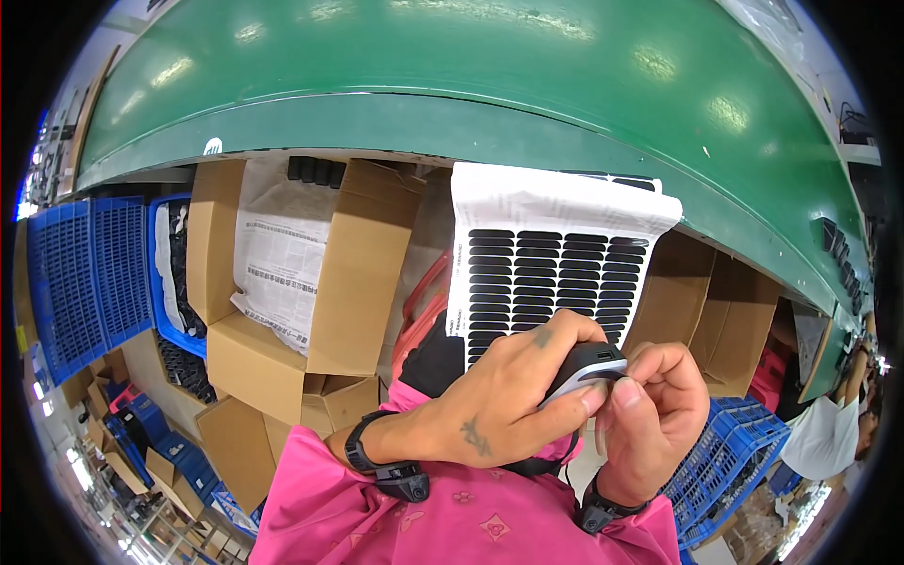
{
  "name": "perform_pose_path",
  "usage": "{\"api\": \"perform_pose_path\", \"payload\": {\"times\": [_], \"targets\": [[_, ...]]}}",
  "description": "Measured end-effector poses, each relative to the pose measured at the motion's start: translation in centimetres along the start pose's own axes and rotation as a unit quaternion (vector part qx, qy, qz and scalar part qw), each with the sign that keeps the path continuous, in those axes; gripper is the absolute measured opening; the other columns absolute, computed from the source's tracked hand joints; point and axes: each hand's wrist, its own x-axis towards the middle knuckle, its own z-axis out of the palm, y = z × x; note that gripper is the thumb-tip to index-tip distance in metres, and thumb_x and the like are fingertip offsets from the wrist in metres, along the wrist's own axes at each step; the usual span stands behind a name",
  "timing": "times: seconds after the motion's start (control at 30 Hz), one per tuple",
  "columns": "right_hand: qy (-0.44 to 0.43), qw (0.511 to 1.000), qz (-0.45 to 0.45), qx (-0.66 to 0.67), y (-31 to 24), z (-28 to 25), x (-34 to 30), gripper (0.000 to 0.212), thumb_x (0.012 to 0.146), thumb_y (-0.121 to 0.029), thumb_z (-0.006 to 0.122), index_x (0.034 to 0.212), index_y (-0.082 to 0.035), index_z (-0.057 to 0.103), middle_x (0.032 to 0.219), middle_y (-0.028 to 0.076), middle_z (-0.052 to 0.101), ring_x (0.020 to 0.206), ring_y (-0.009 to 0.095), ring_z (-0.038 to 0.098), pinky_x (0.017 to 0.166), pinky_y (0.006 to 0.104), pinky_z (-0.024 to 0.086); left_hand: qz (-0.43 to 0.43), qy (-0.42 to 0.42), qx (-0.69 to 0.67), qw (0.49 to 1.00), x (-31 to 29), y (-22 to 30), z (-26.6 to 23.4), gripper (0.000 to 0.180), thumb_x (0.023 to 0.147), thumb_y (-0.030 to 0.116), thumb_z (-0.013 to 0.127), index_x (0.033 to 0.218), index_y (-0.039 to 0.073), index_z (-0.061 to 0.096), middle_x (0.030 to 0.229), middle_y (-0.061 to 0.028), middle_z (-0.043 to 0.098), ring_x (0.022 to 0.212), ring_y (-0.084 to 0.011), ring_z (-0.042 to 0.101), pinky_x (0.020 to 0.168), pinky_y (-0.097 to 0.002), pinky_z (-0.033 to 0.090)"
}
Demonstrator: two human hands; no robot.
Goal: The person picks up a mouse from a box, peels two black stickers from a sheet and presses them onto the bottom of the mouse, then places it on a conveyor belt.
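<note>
My left hand is closed around a small black electronic device with a silver-grey edge and a slot in its end. At that end the fingertips of my right hand are pinched together over a small dark piece, mostly hidden; I cannot tell its kind. Just beyond the hands, a white sheet of black rounded stickers hangs from the bench edge toward my lap. Its upper part is blank and slightly curled. Most of the device's underside is covered by my left fingers.
A green workbench spans the far side. Left of the sheet stands an open cardboard box lined with printed paper, beside blue plastic crates. Another cardboard box and a blue crate are at the right. A red stool shows partly.
</note>
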Motion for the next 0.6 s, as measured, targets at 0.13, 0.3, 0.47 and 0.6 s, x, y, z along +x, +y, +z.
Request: {"api": "perform_pose_path", "payload": {"times": [0.13, 0.3, 0.47, 0.6], "targets": [[0.004, 1.000, 0.006, -0.001, 0.14, 0.09, -0.05, 0.011, 0.085, 0.005, 0.058, 0.092, 0.003, 0.051, 0.075, 0.005, 0.058, 0.059, 0.004, 0.051, 0.053, 0.0175, 0.041, 0.002, 0.006, 0.003, 1.000, -0.11, -0.03, 0.06, 0.040, 0.084, 0.020, 0.060, 0.114, -0.003, 0.048, 0.094, -0.0146, 0.062, 0.081, -0.0251, 0.064, 0.071, -0.0329, 0.050], [0.006, 1.000, 0.013, 0.001, 0.20, 0.27, -0.07, 0.011, 0.085, 0.006, 0.059, 0.092, 0.003, 0.051, 0.075, 0.004, 0.058, 0.059, 0.003, 0.051, 0.052, 0.0168, 0.040, 0.007, 0.015, 0.008, 1.000, -0.28, -0.11, 0.09, 0.040, 0.084, 0.020, 0.061, 0.114, -0.003, 0.048, 0.095, -0.0152, 0.061, 0.082, -0.0261, 0.064, 0.071, -0.0330, 0.050], [0.013, 1.000, -0.011, -0.017, 0.53, 0.37, -0.11, 0.013, 0.084, 0.006, 0.061, 0.092, 0.002, 0.052, 0.078, 0.004, 0.059, 0.062, 0.003, 0.051, 0.054, 0.0162, 0.041, 0.021, 0.020, 0.027, 0.999, -0.33, -0.20, 0.05, 0.041, 0.085, 0.021, 0.061, 0.114, -0.004, 0.048, 0.095, -0.0155, 0.061, 0.081, -0.0259, 0.064, 0.069, -0.0329, 0.049], [0.010, 1.000, -0.015, -0.014, 0.55, 0.36, -0.08, 0.014, 0.084, 0.006, 0.062, 0.092, 0.002, 0.052, 0.079, 0.004, 0.059, 0.063, 0.003, 0.052, 0.055, 0.0161, 0.041, 0.016, 0.019, 0.016, 1.000, -0.37, -0.12, 0.02, 0.040, 0.085, 0.020, 0.061, 0.114, -0.004, 0.048, 0.094, -0.0154, 0.061, 0.080, -0.0249, 0.063, 0.068, -0.0325, 0.049]]}}
